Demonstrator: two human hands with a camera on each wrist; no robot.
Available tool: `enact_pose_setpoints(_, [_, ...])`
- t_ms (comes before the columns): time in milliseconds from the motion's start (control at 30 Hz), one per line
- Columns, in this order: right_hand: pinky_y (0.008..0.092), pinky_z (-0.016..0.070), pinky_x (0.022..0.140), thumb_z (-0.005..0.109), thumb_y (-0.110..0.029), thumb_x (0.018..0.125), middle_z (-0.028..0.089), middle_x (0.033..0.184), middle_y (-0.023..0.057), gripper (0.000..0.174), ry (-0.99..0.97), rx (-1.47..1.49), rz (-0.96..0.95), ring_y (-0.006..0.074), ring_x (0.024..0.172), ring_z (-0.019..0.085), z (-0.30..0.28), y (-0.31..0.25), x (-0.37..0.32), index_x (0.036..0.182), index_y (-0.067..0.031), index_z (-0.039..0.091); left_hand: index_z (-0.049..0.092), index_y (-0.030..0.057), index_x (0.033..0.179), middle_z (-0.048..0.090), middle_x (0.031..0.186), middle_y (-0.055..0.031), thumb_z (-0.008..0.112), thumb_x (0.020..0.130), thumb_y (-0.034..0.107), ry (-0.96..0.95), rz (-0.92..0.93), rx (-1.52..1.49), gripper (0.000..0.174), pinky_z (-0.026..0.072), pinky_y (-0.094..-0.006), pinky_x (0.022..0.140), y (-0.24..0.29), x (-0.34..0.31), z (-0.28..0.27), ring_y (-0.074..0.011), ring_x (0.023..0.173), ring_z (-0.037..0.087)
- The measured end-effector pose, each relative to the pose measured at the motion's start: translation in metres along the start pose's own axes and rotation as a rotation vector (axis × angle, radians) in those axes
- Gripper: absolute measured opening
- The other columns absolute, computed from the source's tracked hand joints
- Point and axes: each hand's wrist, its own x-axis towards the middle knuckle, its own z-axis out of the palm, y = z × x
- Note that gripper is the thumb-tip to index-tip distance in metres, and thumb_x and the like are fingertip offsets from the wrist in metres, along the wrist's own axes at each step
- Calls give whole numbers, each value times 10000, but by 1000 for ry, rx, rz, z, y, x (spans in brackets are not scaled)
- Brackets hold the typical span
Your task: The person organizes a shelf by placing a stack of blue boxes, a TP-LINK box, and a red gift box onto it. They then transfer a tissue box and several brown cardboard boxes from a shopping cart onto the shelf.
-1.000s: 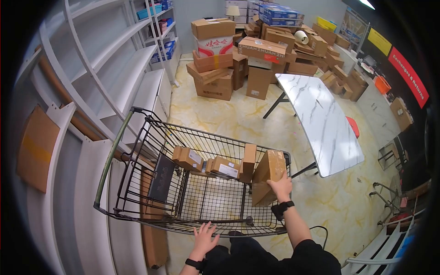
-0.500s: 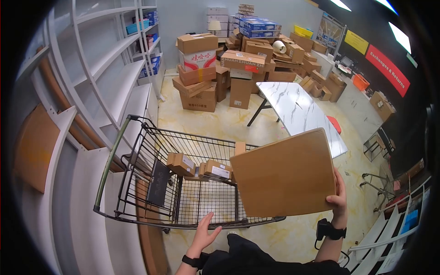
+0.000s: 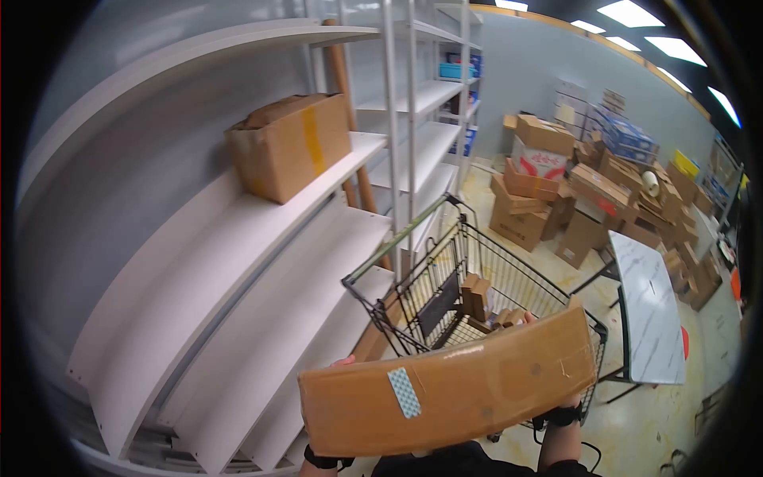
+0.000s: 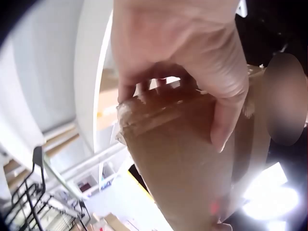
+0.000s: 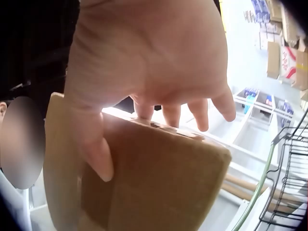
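Observation:
A long cardboard carton is held level in front of the body, overlapping the cart's near side in the head view. A light patterned strip is stuck on its upward face. My left hand grips one end, thumb on one broad face and fingers over the edge. At the other end my right hand holds the carton between thumb and fingers. The carton hides most of both hands in the head view. Beyond it, the shopping cart carries several small boxes.
White shelving curves along the left, with a taped carton on one shelf. A marble-patterned table stands right of the cart. Stacked cardboard boxes fill the back of the room. A brown pole leans by the shelves.
The carton came up out of the cart in the right hand and moved left and nearer the body. The left hand has left the cart's rim and taken the other end. The view has turned toward the shelves.

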Motion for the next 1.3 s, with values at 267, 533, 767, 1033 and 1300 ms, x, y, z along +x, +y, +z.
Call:
enact_pose_setpoints(267, [311,422,843,702,-46,542,577,1061,68,646,-212,-115,-317,177,999,522,52,62,170,1152,-6,494,536,-11,1031,609,988,-143,356,916,356,176,642,-144,424,503,-388,760,115,-53,2,-277,835,613])
enact_pose_setpoints(533, [317,432,830,700,-100,631,587,1060,72,548,-263,-190,-603,179,984,535,235,-83,380,1138,-16,509,524,12,1092,564,1080,-144,487,848,309,615,873,673,386,439,-395,848,183,-84,-99,-285,986,550])
enact_pose_setpoints(767, [320,439,821,698,-141,698,594,1060,76,480,-243,-215,-799,179,973,545,387,-172,452,1128,-22,520,472,25,1189,516,1167,-134,546,811,306,1087,963,1459,477,387,-380,916,216,-103,-76,-273,1090,492])
enact_pose_setpoints(1033, [493,97,1054,745,-414,602,360,1339,130,902,-990,-331,-479,306,1287,238,377,-174,452,1329,-105,310,260,5,1325,371,1297,-100,612,805,269,862,1192,919,682,267,-303,991,196,-125,-70,-186,1194,346])
enact_pose_setpoints(1300, [487,-87,1039,813,-509,409,129,1443,116,1288,-1115,-38,-479,287,1345,26,355,-168,422,1394,-113,84,372,-33,1219,503,1116,-101,544,861,249,1067,1413,1066,487,369,-284,877,194,-103,-71,-161,1016,481])
